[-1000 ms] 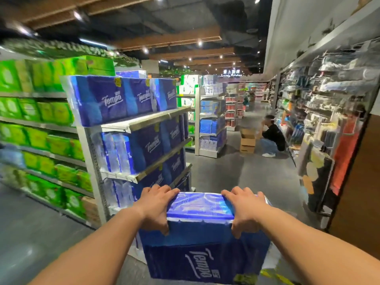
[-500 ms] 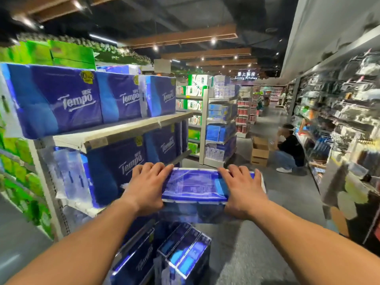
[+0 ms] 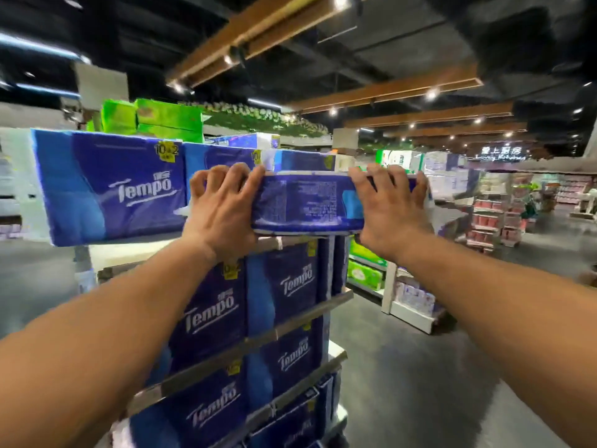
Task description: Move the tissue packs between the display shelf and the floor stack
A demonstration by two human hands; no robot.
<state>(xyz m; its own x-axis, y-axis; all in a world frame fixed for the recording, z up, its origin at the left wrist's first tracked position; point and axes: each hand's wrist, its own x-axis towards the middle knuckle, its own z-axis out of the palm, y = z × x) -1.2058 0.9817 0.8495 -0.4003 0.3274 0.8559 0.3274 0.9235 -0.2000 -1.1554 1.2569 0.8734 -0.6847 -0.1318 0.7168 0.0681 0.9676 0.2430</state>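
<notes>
Now both hands are up at top-shelf height, and the pack (image 3: 308, 205) sits squarely between them, long axis running left to right across the view. Left hand (image 3: 223, 215) clamps the left end, fingers (image 3: 226, 179) curled over the top edge; right hand (image 3: 391, 208) clamps the right end the same way, fingers hooked over the top. Both hands look equally committed, neither one leading.

And the pack is raised level with the top shelf (image 3: 109, 250) of the display, its underside roughly at the shelf's front lip, at the right end of the row. Whether it already rests on the board I can't tell; the hands cover the contact line. Just to its left, a row of blue packs (image 3: 106, 185) stands upright on that shelf, and the nearest one is very near the left hand's knuckles.

So my read: this is the placing step, floor to shelf, and the push wants to go straight forward, away from the body, keeping that long axis parallel to the shelf edge.

Below, the lower shelves (image 3: 290, 324) are packed with blue packs. Right of the display, open grey floor (image 3: 403, 367) and aisle, more racks (image 3: 410, 295) beyond, dark ceiling with spotlights overhead.
</notes>
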